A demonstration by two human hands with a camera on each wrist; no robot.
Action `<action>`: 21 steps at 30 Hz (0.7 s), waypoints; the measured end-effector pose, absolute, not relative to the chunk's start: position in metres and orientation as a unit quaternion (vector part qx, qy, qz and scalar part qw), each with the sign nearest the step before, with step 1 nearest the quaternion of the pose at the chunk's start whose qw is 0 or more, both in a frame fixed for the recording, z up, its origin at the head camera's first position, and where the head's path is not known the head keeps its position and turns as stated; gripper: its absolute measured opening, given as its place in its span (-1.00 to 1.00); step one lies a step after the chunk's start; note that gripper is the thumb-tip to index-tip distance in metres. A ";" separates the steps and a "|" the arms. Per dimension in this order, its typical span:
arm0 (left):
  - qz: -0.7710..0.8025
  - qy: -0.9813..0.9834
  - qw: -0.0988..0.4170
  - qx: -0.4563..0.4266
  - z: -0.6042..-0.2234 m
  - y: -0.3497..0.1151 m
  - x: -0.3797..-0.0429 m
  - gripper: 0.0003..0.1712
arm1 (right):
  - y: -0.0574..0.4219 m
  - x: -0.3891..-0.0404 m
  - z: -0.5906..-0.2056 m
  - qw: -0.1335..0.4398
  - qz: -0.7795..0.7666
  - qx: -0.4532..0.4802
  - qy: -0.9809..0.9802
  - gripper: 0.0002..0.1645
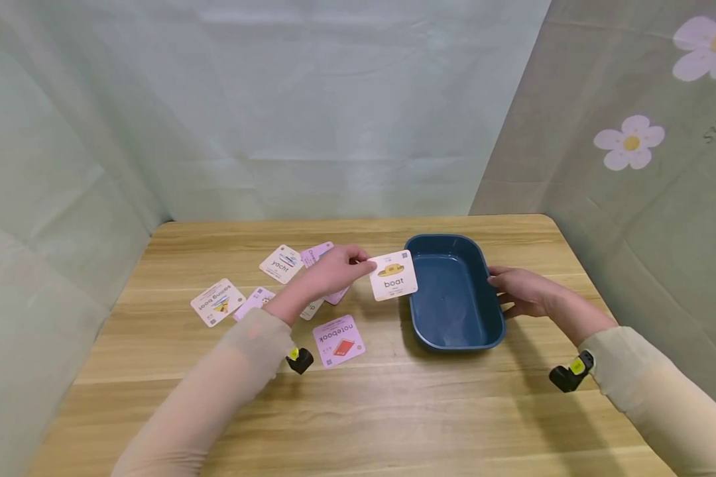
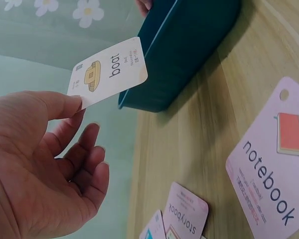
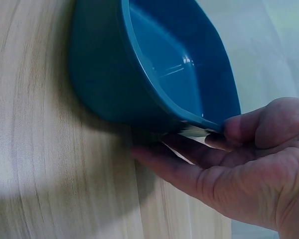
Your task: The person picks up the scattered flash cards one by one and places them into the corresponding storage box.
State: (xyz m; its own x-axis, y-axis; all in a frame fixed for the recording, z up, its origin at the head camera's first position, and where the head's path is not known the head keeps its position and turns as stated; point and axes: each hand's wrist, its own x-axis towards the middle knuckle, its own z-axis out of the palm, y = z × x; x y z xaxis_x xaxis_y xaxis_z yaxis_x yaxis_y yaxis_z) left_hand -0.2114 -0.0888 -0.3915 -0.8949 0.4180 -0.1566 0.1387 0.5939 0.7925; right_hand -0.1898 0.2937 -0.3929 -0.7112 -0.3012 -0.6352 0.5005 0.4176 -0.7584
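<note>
My left hand (image 1: 340,270) pinches a white flash card (image 1: 393,275) by its edge, between thumb and forefinger. The card bears the word "boat" and a yellow boat picture, and overlaps the left rim of a dark blue plastic bin (image 1: 454,301) in the head view. In the left wrist view the other fingers are loosely bent beneath the card. At the bin's right side, my right hand (image 1: 522,291) holds the wall, with the thumb (image 3: 241,127) at the rim and the fingers along the outside. The bin's visible floor holds nothing.
Left of the bin lie several cards: a pink notebook card (image 1: 339,340), a white yacht card (image 1: 282,264), a sailing boat card (image 1: 217,302) and a pink storybook card (image 2: 186,211). My left forearm partly covers others. A wooden table (image 1: 394,411) meets a fabric backdrop (image 1: 334,132).
</note>
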 end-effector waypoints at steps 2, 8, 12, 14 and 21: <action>0.423 0.876 0.167 0.161 -0.390 -0.085 -0.211 -0.66 | 0.294 -0.190 -0.394 0.373 -0.539 0.069 0.752 -0.33; 0.424 0.874 0.169 0.166 -0.388 -0.078 -0.211 -0.64 | 0.296 -0.189 -0.394 0.370 -0.545 0.074 0.749 -0.33; 0.421 0.874 0.168 0.175 -0.387 -0.073 -0.210 -0.66 | 0.296 -0.188 -0.395 0.367 -0.548 0.078 0.748 -0.33; 0.420 0.873 0.168 0.179 -0.386 -0.071 -0.210 -0.67 | 0.297 -0.187 -0.394 0.366 -0.550 0.078 0.747 -0.33; 0.420 0.871 0.171 0.187 -0.382 -0.059 -0.213 -0.68 | 0.298 -0.187 -0.394 0.364 -0.555 0.089 0.742 -0.33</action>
